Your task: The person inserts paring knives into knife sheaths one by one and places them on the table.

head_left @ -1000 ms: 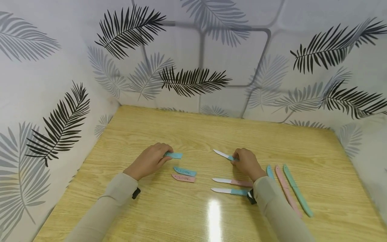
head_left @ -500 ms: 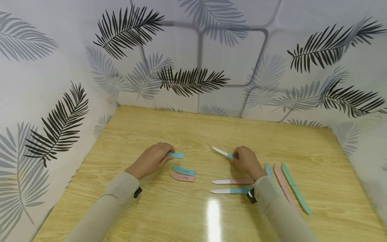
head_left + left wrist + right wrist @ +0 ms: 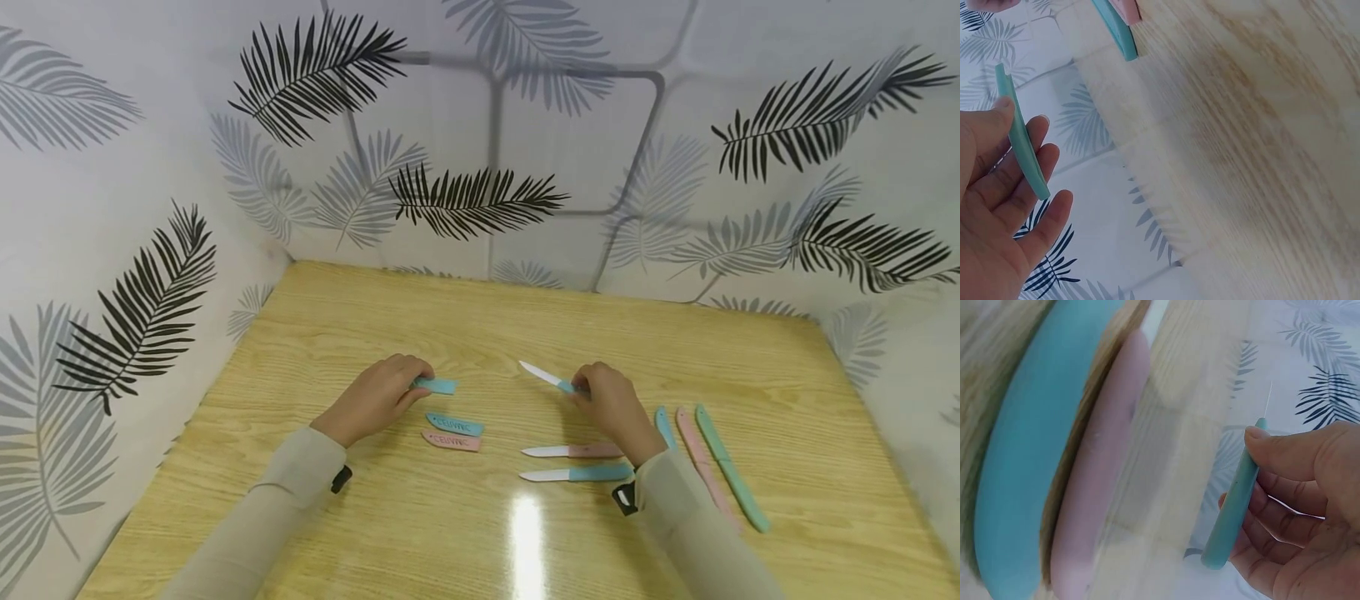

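My left hand (image 3: 382, 396) pinches a teal blade sheath (image 3: 1021, 137) between thumb and fingers, above the table. In my right hand (image 3: 611, 404) is a small knife (image 3: 1235, 500) with a teal handle. Its white blade (image 3: 538, 372) points toward the left hand, apart from the sheath. Below the left hand lie a blue sheath (image 3: 454, 425) and a pink sheath (image 3: 452, 441), both lettered. Near the right wrist a pink-handled knife (image 3: 592, 451) and a blue-handled knife (image 3: 600, 473) lie side by side, white blades to the left.
Right of the right forearm lie a green sheathed knife (image 3: 731, 467), a pink one (image 3: 701, 454) and a blue one (image 3: 664, 427), the last two partly hidden by the sleeve. Leaf-patterned walls (image 3: 555, 250) border the wooden table (image 3: 420, 533) at its back and sides.
The right hand's knife tip has moved slightly up and left, and the right wrist now covers less of the blue-handled knife. The left hand keeps its pinch on the sheath, almost still.
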A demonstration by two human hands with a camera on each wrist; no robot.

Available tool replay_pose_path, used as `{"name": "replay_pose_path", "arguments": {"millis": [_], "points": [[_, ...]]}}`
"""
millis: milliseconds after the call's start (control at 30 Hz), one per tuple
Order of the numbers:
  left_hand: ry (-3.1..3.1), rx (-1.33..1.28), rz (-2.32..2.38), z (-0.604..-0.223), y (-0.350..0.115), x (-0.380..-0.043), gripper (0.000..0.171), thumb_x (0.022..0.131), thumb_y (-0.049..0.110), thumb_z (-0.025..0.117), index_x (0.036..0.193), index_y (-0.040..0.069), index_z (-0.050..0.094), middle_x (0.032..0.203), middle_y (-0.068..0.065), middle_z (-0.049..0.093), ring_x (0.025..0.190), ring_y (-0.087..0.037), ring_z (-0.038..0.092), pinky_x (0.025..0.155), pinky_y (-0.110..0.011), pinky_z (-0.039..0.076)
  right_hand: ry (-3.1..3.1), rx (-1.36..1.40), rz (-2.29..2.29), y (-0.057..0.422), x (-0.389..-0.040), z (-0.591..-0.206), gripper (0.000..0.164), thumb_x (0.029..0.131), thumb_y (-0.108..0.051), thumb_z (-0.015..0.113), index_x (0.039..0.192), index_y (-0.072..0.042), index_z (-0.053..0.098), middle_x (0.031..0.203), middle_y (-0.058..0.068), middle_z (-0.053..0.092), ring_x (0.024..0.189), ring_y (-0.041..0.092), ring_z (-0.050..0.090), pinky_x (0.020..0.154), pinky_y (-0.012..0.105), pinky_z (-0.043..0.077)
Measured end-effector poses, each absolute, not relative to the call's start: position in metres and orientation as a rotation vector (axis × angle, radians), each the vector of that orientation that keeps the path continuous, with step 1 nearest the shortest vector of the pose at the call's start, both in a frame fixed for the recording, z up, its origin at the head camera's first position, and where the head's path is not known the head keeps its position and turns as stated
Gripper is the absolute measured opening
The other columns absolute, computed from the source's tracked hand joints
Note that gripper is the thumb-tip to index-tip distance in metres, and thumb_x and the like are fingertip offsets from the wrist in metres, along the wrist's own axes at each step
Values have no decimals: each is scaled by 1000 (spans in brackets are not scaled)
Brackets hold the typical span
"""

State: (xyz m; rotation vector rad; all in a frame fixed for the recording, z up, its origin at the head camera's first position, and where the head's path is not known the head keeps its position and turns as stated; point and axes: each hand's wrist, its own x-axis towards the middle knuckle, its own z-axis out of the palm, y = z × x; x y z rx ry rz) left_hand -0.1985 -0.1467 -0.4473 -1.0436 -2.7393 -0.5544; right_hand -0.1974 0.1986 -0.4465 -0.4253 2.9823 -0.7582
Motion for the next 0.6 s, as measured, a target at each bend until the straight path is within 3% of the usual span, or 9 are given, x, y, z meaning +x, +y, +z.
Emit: {"name": "replay_pose_path", "arguments": {"millis": [600], "points": [[-2740, -1063, -574, -444, -138, -195, 22, 92, 17, 65, 112, 5, 63, 109, -7, 66, 101, -21, 62, 84, -34, 53, 3043, -557, -766, 182, -164, -434, 17, 83, -6, 74, 95, 3, 67, 90, 9, 62, 78, 19, 59, 69, 31, 54]]}}
